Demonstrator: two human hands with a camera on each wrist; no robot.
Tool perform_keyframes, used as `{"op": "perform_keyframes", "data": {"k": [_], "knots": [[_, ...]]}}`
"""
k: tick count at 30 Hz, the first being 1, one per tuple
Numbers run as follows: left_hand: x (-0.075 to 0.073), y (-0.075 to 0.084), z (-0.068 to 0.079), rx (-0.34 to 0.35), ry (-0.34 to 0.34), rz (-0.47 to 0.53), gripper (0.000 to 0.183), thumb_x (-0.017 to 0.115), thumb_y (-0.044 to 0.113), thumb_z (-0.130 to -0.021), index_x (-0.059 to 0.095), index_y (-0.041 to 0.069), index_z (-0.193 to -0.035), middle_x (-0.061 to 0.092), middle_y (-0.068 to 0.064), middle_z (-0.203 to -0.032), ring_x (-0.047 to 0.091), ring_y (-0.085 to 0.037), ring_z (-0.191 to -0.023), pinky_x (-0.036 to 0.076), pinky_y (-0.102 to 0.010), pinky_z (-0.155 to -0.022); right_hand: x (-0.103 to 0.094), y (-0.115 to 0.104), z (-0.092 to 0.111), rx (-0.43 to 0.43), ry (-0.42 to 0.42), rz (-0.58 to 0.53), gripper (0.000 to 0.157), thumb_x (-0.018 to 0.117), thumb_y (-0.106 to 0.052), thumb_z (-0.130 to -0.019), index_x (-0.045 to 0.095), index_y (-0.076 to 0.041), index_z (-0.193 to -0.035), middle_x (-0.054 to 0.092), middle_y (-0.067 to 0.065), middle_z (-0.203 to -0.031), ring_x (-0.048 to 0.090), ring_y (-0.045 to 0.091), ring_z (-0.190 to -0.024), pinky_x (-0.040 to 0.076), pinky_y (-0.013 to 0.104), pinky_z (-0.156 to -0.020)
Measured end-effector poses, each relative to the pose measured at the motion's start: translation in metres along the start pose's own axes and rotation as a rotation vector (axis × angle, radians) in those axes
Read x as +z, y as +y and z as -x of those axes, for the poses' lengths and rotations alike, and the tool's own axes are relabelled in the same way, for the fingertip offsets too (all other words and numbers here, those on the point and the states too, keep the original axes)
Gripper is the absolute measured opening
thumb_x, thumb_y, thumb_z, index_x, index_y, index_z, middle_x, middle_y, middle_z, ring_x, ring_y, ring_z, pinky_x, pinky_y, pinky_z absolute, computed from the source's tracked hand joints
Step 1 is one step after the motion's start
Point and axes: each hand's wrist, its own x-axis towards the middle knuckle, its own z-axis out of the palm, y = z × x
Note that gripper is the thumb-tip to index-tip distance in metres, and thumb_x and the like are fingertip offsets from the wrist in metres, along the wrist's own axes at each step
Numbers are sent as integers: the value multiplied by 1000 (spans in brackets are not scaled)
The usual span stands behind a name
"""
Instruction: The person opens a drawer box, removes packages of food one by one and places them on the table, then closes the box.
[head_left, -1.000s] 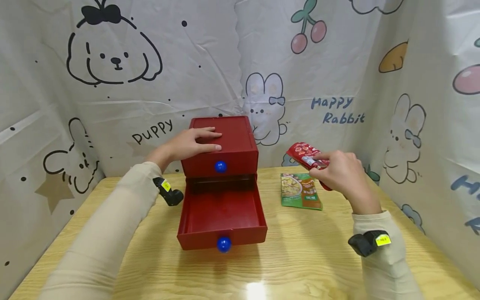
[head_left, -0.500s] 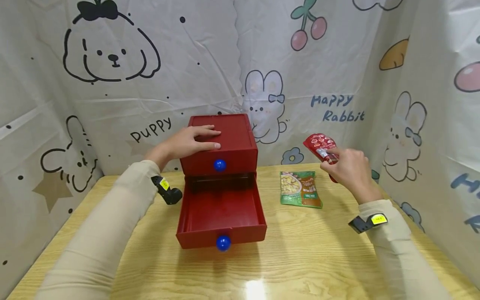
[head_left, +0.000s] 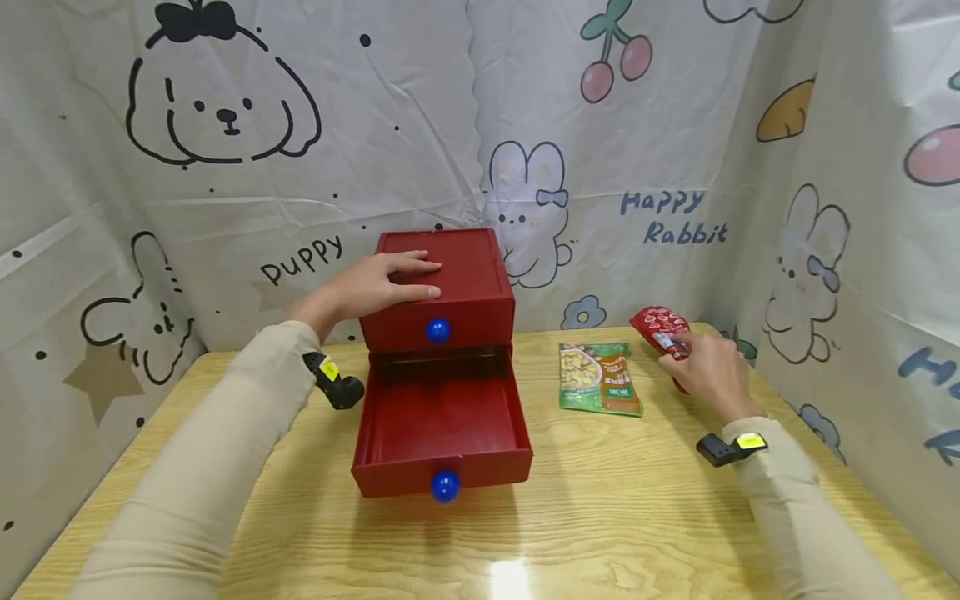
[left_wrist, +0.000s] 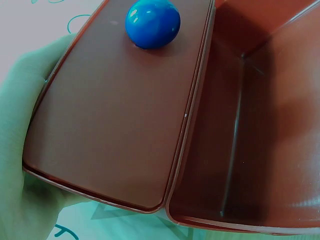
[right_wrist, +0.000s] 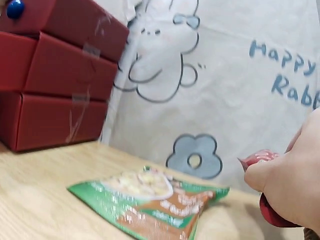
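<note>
My left hand rests on the top left of a red drawer cabinet, its fingers stretched over the lid. The left wrist view has that hand along the cabinet's edge, beside a blue knob. Below, the lower drawer is pulled out, with bare inside and a blue knob. At the right, my right hand pinches a red snack packet, held tilted low over the table. A green and brown food packet lies flat between cabinet and right hand.
The wooden table carries everything. A white printed cloth closes off the back and both sides, right behind the cabinet. In the right wrist view the cabinet's side stands left of the green packet.
My right hand has moved right and then down toward the table with the red snack packet, away from the green packet. The left hand stays on the cabinet.
</note>
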Motion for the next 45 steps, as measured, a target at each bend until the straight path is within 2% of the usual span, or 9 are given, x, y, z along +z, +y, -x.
{"op": "perform_keyframes", "data": {"k": [5,14,23,33,37,39,41,45], "knots": [[-3,-1,3,-7,6,1,67,58,65,-78,51,31,-135,29,9,-148,24,-18,-133,27,-47,-102,13,4,2,-19,27,9,46,68,-29,-75,67,-5,-114,61,28,-104,57,40,-81,41,50,-61],[-5,-3,7,-22,9,8,66,58,66,-77,51,33,-134,29,11,-147,24,-17,-133,27,-46,-103,23,7,4,14,-75,71,51,67,-31,-77,62,-3,-119,57,31,-107,55,41,-86,44,51,-63],[-8,-2,5,-26,10,6,66,57,67,-77,51,34,-134,29,11,-147,24,-16,-133,28,-45,-103,32,18,7,21,-104,89,58,66,-33,-78,56,1,-124,54,36,-109,53,47,-90,43,57,-70],[-10,0,4,-24,10,3,66,57,68,-76,51,35,-133,29,11,-147,25,-15,-132,28,-44,-102,33,19,2,-8,-270,94,69,62,-34,-82,39,7,-132,46,43,-112,49,54,-95,40,63,-77],[-9,1,3,-17,9,3,66,57,67,-77,51,34,-133,30,10,-147,25,-15,-133,28,-43,-103,29,16,4,20,-311,100,71,62,-34,-82,36,8,-133,44,44,-114,47,56,-96,40,64,-76],[-8,1,4,-17,13,-3,65,57,67,-77,52,34,-133,30,10,-147,25,-15,-133,27,-42,-103,28,11,7,37,-297,92,71,62,-33,-83,35,7,-135,40,44,-117,45,58,-97,39,65,-76],[-6,1,5,-21,10,-8,65,57,67,-77,51,34,-133,30,10,-147,25,-15,-133,27,-42,-103,29,5,11,48,-236,71,68,61,-30,-84,36,5,-136,36,43,-122,42,58,-101,37,67,-78],[-4,4,4,-19,5,-9,65,56,67,-77,51,35,-133,30,11,-147,25,-14,-133,28,-42,-103,26,-16,19,19,-15,-19,55,58,-23,-86,43,2,-132,33,35,-130,36,55,-109,30,68,-85]]}}
